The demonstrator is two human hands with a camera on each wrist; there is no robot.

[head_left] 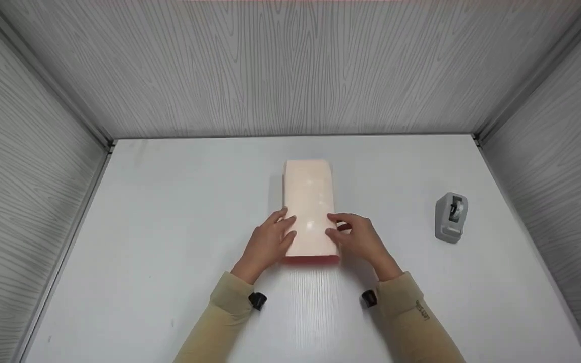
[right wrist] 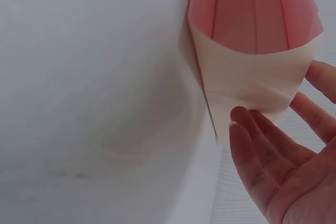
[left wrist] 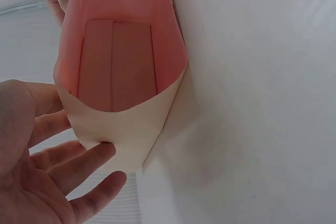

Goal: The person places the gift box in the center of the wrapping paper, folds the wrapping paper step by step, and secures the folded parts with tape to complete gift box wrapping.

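A pale peach paper sheet (head_left: pixel 309 191) wraps round a flat box (left wrist: pixel 97 66), forming a sleeve whose near end gapes. Pink shows on the paper's inner side, and the box, with a seam down its end, sits inside that opening. Along the sleeve's left edge, my left hand (head_left: pixel 266 243) touches the paper with spread, slightly bent fingers, their tips on the upper face. Opposite it, my right hand (head_left: pixel 363 241) rests its thumb and fingertips on the right edge of the upper face. In the right wrist view its fingers (right wrist: pixel 244 145) lie against the paper's outside.
A grey tape dispenser (head_left: pixel 451 219) with a roll of clear tape stands to the right on the white table (head_left: pixel 184 201). Wood-grained grey panels (head_left: pixel 290 70) enclose the table at the back and both sides.
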